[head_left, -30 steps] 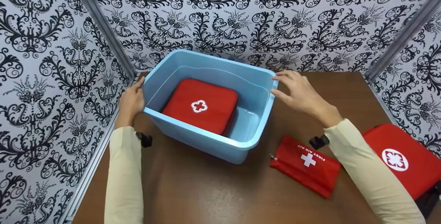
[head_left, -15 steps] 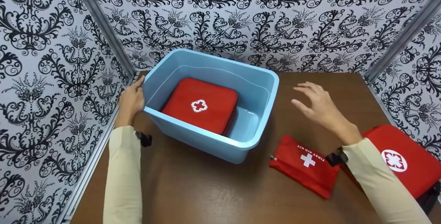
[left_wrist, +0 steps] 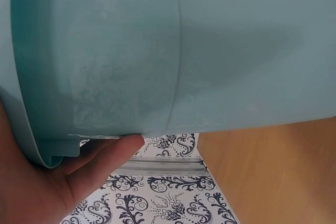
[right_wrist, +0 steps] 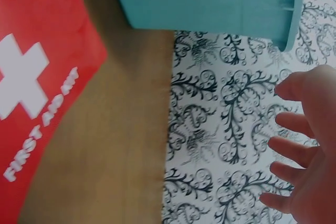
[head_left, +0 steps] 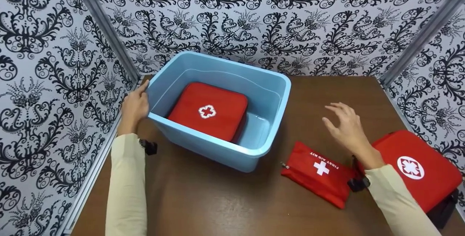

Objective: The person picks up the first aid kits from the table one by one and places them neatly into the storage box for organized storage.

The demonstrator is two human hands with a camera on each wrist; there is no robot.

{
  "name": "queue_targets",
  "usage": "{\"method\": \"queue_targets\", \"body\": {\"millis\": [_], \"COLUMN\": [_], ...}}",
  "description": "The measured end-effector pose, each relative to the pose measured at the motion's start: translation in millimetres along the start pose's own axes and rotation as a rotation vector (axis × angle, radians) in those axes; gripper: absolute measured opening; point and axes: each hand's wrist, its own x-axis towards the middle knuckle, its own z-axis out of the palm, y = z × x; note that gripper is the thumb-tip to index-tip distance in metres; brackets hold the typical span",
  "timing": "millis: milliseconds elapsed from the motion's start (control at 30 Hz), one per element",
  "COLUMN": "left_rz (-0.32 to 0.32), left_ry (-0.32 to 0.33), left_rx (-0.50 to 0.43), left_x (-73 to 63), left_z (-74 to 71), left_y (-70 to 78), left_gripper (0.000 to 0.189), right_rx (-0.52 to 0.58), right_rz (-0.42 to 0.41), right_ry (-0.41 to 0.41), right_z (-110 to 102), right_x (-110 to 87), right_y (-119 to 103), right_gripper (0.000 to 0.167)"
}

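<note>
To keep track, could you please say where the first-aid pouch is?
In the head view, the pouch lies on the table, right of the blue tub and beside a red bag.

two hands (head_left: 135, 107) (head_left: 348, 129), one blue bin (head_left: 232, 70), two red cases (head_left: 207, 112) (head_left: 410, 167), one red pouch (head_left: 316, 178), two wrist cameras (head_left: 148, 147) (head_left: 358, 184), one table (head_left: 225, 207).

Cream left sleeve (head_left: 127, 183) and right sleeve (head_left: 397, 196) are worn long | Boxy black left wrist camera (head_left: 149, 147) and right wrist camera (head_left: 358, 184) are fitted at cuffs | Left hand (head_left: 135, 107), right hand (head_left: 347, 127) seen bare

Scroll-patterned walls (head_left: 232, 25) border a brown table (head_left: 203, 203).
</note>
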Motion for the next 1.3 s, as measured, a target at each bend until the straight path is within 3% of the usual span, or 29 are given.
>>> {"method": "queue_targets", "body": {"millis": [300,533,900,1300], "left_rz": [0.012,0.006,-0.039,0.023], "left_ry": [0.012,0.001,-0.037,0.026], "left_rx": [-0.02,-0.02,-0.009,0.015], "left_x": [0.0,2.1,3.3,0.0], "left_z": [-0.1,0.7,-0.8,1.1], "left_y": [-1.7,-0.2,-4.1,-2.5], "left_gripper": [0.054,0.054,0.053,0.054], "right_rx": [0.022,-0.042,-0.142,-0.211], "right_rz": [0.142,0.212,0.315,0.505], "right_ry": [0.041,0.023,0.033,-0.032], "right_z": [4,-2,-24,-53], "right_x": [-31.1,-50.3,-64.4,-76.2], "right_y": [23,38,65,100], "right_gripper": [0.038,0.038,0.037,0.043]}}
